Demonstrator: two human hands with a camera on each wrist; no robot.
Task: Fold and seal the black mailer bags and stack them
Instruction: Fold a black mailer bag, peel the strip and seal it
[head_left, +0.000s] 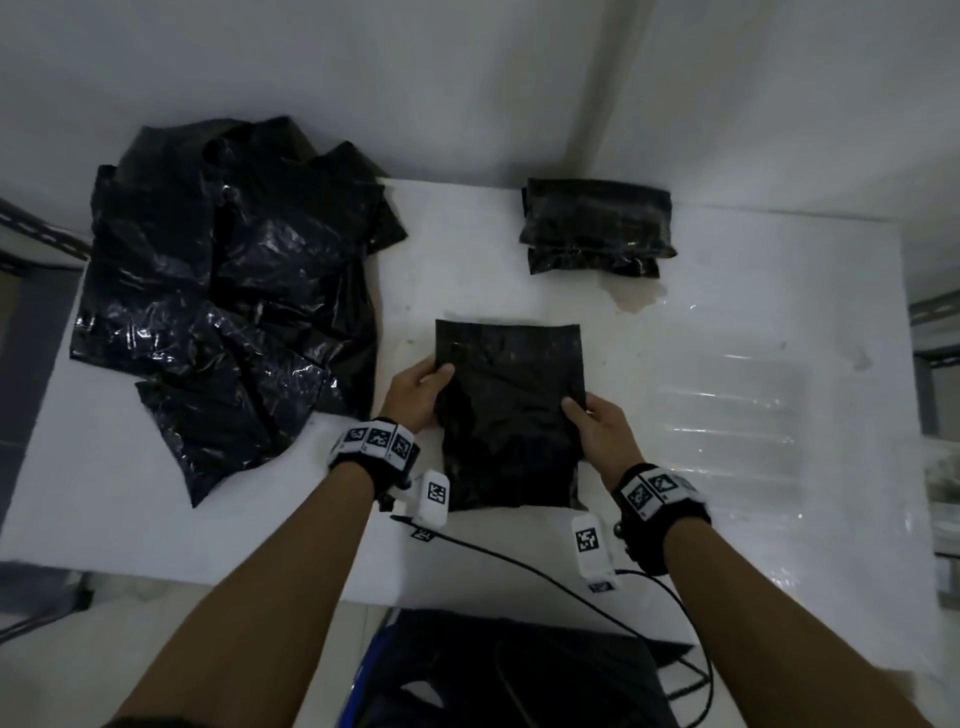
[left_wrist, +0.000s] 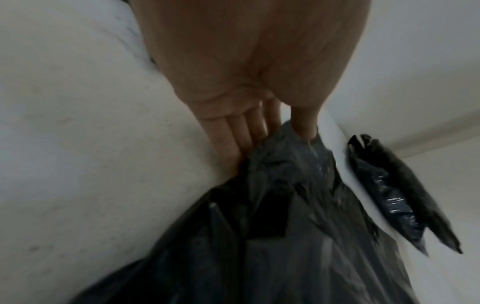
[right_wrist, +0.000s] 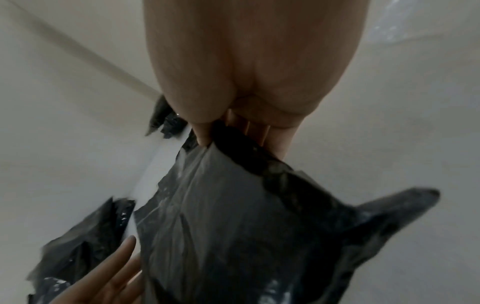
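While the left hand (head_left: 415, 393) and right hand (head_left: 597, 427) each pinched a side edge of the flat, crinkled black plastic mailer bag (head_left: 511, 415) at the white table's (head_left: 727, 332) centre, uneven pulling risked a crooked fold and a misaligned seal.

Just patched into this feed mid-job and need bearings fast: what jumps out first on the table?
A black mailer bag lies flat at centre, the left hand and right hand pinching its side edges. A sprawling heap of unfolded bags fills the table's left side. A small stack of folded bags sits at the far edge, right of centre.
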